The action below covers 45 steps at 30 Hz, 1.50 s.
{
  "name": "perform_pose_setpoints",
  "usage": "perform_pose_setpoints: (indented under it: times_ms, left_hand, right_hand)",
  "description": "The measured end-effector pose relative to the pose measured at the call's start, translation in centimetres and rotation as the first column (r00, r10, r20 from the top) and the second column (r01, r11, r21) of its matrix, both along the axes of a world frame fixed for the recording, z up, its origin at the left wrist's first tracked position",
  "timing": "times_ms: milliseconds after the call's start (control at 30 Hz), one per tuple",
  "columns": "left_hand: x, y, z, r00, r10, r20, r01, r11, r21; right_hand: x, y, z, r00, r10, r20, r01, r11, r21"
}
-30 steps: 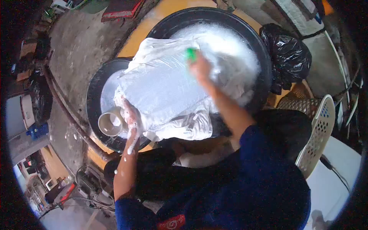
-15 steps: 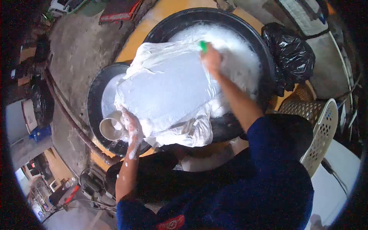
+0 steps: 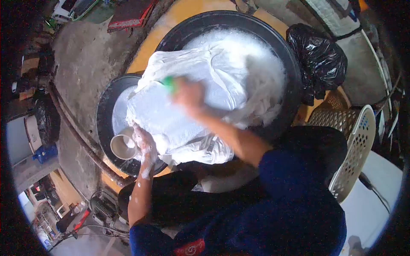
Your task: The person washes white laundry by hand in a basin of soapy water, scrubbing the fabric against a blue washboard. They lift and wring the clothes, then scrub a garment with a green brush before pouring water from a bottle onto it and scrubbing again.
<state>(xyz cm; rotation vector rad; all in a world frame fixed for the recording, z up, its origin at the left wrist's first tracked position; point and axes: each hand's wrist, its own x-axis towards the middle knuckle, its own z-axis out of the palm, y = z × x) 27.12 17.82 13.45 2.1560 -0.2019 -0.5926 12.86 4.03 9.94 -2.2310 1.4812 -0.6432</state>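
Observation:
A wet white cloth point(image 3: 162, 113) is spread over a flat surface across the two black tubs, its folds bunched near the front. My right hand point(image 3: 190, 96), smeared by motion, is closed around a green scrub brush point(image 3: 169, 84) on the cloth; the brush's bristles are hidden. At the cloth's left edge, my soapy left hand point(image 3: 144, 144) has its fingers closed on the fabric. Right beside that hand is a pale round cup point(image 3: 123, 146), its open mouth showing.
Foamy water point(image 3: 239, 40) and more fabric fill the large black tub point(image 3: 294, 85); a smaller black tub point(image 3: 102, 104) stands left. A black plastic bag point(image 3: 320, 59) and a perforated laundry basket point(image 3: 354, 149) are at the right. A long pipe point(image 3: 77, 128) runs along the floor.
My right hand has swept the green brush leftward and nearer across the cloth. The cloth's right part is now more wrinkled and uncovers fabric in the tub. My left hand stays put.

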Motion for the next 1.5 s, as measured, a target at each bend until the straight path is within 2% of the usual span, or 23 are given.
perform_pose_setpoints:
  times_ms: [33,100,233,333,400,433,500,567,600,633,667,767,833,900,967,1000,1067,1167,1233,1267,1367,1433,1500]
  left_hand:
    - [0.1,0.8,0.1,0.999,-0.03,-0.019,0.031,0.999,0.038]
    - [0.9,1.7,-2.6,0.992,-0.107,-0.072,0.082,0.956,-0.283]
    - [-1.5,0.1,1.6,0.972,0.076,-0.221,-0.128,0.964,-0.231]
    - [-1.2,0.2,1.8,0.977,-0.004,-0.215,-0.045,0.974,-0.223]
    - [-1.0,0.0,2.2,0.978,0.004,-0.207,-0.028,0.993,-0.113]
    - [-0.9,0.4,2.1,0.988,-0.046,-0.148,0.03,0.993,-0.11]
    - [-0.5,1.0,0.9,0.98,-0.196,0.036,0.199,0.968,-0.152]
    - [1.9,2.5,-2.6,0.969,-0.224,0.109,0.229,0.973,-0.041]
    - [3.0,3.2,-4.4,0.96,-0.239,0.144,0.239,0.971,0.017]
    - [1.5,2.4,-2.1,0.989,-0.143,0.044,0.144,0.99,-0.006]
    - [-0.4,1.0,0.9,0.997,-0.047,-0.056,0.046,0.999,-0.025]
    - [-0.9,-0.5,1.8,0.992,-0.007,-0.126,-0.003,0.997,-0.082]
    - [2.6,2.5,-4.1,0.932,-0.314,0.183,0.325,0.945,-0.036]
    - [1.5,3.4,-2.5,0.632,-0.569,0.526,0.589,0.794,0.15]
    - [1.1,2.6,-1.5,0.655,-0.583,0.482,0.48,0.813,0.331]
    - [1.3,2.0,-1.9,0.679,-0.579,0.452,0.417,0.81,0.412]
    - [2.7,2.9,-3.6,0.728,-0.549,0.411,0.346,0.811,0.472]
    - [5.1,3.9,-8.5,0.805,-0.461,0.374,0.336,0.873,0.354]
    - [1.0,1.7,-2.2,0.866,-0.401,0.298,0.335,0.908,0.25]
    - [-1.0,1.3,0.8,0.895,-0.377,0.237,0.331,0.92,0.212]
    - [0.5,1.2,-1.4,0.989,-0.007,-0.146,-0.033,0.961,-0.275]
    - [0.6,1.4,-1.7,0.996,-0.016,-0.089,0.003,0.99,-0.14]
    - [2.5,2.9,-3.9,0.999,-0.051,-0.02,0.051,0.999,-0.007]
  right_hand:
    - [2.7,3.9,2.7,0.982,0.119,0.146,-0.108,0.991,-0.082]
    - [2.5,6.2,6.4,0.934,0.245,0.261,-0.22,0.968,-0.121]
    - [-10.1,-4.2,-6.4,0.953,-0.286,0.097,0.278,0.957,0.087]
    - [-9.5,-4.0,-6.9,0.97,-0.17,0.177,0.195,0.972,-0.135]
    - [-0.5,2.4,-0.4,0.996,-0.089,-0.015,0.09,0.993,0.079]
    - [1.4,6.1,3.9,0.987,0.129,0.1,-0.138,0.986,0.091]
    - [2.4,9.6,6.3,0.94,0.185,0.287,-0.125,0.969,-0.213]
    - [-1.2,5.5,0.3,0.991,-0.013,0.13,0.017,1.0,-0.024]
    - [-5.1,2.5,-2.6,0.946,-0.058,0.32,0.074,0.997,-0.038]
    - [-9.9,-0.4,-4.8,0.962,-0.152,0.228,0.172,0.983,-0.07]
    - [-13.4,-3.1,-7.1,0.924,-0.312,0.22,0.286,0.948,0.139]
    - [-9.7,-0.8,-2.5,0.925,-0.122,0.36,0.096,0.991,0.09]
    - [-0.1,5.1,-0.8,0.993,0.079,0.092,-0.075,0.996,-0.049]
    - [0.2,5.0,0.7,0.986,0.107,0.131,-0.104,0.994,-0.031]
    - [0.3,4.8,1.6,0.978,0.128,0.166,-0.128,0.992,-0.008]
    - [-1.7,1.6,-3.6,0.962,-0.11,0.25,0.12,0.992,-0.027]
    - [-9.6,-4.8,-5.0,0.962,-0.256,0.098,0.241,0.96,0.144]
    - [-6.1,-4.2,-4.1,0.978,-0.087,0.192,0.097,0.994,-0.042]
    - [2.5,2.3,0.8,0.996,0.057,0.065,-0.05,0.993,-0.106]
    - [4.2,5.0,6.7,0.954,0.271,0.131,-0.28,0.959,0.053]
    - [2.9,2.3,3.4,0.958,0.26,0.118,-0.272,0.957,0.101]
    - [-3.5,-5.3,-5.8,0.953,-0.226,0.202,0.201,0.97,0.139]
    - [-12.3,-11.9,-9.7,0.944,-0.279,0.176,0.291,0.956,-0.042]
